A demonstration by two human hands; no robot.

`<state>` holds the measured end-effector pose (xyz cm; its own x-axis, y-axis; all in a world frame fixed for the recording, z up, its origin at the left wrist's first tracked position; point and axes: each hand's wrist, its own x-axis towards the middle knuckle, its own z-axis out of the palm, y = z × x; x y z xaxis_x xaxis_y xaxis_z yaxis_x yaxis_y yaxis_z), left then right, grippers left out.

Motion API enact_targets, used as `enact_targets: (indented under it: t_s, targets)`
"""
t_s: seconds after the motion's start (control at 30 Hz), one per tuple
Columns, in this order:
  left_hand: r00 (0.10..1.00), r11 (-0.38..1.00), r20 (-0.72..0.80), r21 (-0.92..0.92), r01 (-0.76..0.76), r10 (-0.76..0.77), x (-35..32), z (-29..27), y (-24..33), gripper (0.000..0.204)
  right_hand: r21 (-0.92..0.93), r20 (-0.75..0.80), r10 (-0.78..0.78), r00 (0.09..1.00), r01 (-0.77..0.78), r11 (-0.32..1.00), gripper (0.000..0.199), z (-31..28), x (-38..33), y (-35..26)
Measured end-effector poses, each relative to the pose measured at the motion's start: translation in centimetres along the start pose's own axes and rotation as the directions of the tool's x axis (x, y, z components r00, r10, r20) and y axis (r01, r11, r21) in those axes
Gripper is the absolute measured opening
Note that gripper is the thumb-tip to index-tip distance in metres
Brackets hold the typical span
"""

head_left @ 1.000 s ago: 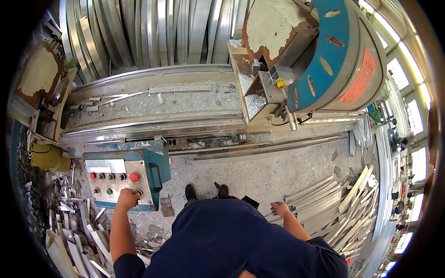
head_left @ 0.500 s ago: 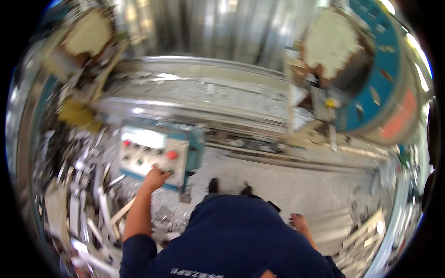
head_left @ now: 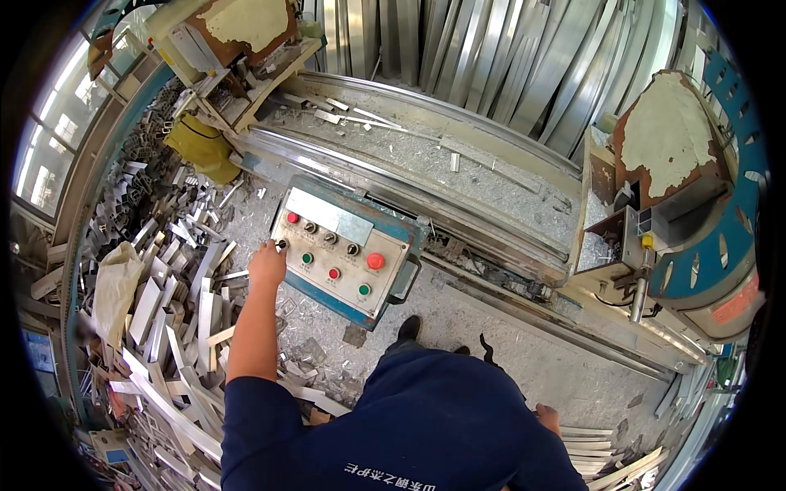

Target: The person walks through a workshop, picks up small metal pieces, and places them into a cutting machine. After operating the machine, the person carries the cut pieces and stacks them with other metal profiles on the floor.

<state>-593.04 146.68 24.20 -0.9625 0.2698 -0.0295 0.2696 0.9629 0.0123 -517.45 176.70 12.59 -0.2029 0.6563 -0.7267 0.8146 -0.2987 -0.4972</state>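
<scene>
Workshop floor, grey and strewn with metal chips, long aluminium profiles leaning across the top of the frame. Left hand [head_left: 267, 263] at centre left, fingers pinched narrow on a small knob or switch [head_left: 281, 243] at the left edge of the blue control panel [head_left: 348, 248], with nothing else held. Right hand [head_left: 547, 417] low at lower right, hanging beside the hip, mostly hidden by the dark blue work shirt [head_left: 409, 425]; cannot tell whether curled or spread. Just right of the left hand: 2 rows of round buttons, red, green and black, with 1 larger red button [head_left: 375, 261] at centre. Likely step: setting or switching a control on the panel. Next move probably calls for a small turn of the wrist, or a short reach right to another button. Beyond the panel, the long saw bed [head_left: 426, 159] running toward the saw head with its blue guard [head_left: 712, 245] at right. Scrap offcuts [head_left: 164, 311] crowding the left; freer floor toward lower centre and right.
</scene>
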Motion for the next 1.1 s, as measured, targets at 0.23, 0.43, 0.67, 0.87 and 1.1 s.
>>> enact_targets:
  t_s: [0.23, 0.43, 0.67, 0.87, 1.1]
  targets:
    - [0.944, 0.950, 0.293, 0.220, -0.223, 0.153, 3.6, -0.5, 0.4, 0.036, 0.056, -0.031, -0.036, 0.999, 0.038, 0.998, 0.034, 0.2, -1.3, -0.8]
    - [0.982, 0.997, 0.185, -0.074, -0.016, 0.030, 6.0, 5.5, -4.1, 0.040, 0.080, -0.029, 0.125, 0.992, -0.122, 0.989, 0.029, 0.9, -2.5, -2.3]
    - [0.819, 0.792, 0.574, -0.507, 0.340, 0.016, 0.9, 1.9, -0.7, 0.040, 0.120, -0.024, 0.112, 0.993, -0.108, 0.987, 0.028, 1.3, -2.7, -1.6]
    - [0.754, 0.573, 0.643, -0.671, 0.471, 0.133, -0.7, 3.3, 0.3, 0.037, 0.052, 0.007, -0.044, 0.999, 0.044, 0.998, 0.031, 1.0, -0.9, 1.6]
    - [0.741, 0.760, 0.628, -0.596, 0.259, 0.240, -2.8, 2.5, 4.6, 0.043, 0.387, -0.004, 0.303, 0.953, -0.278, 0.879, 0.037, 0.9, -1.7, 0.2]
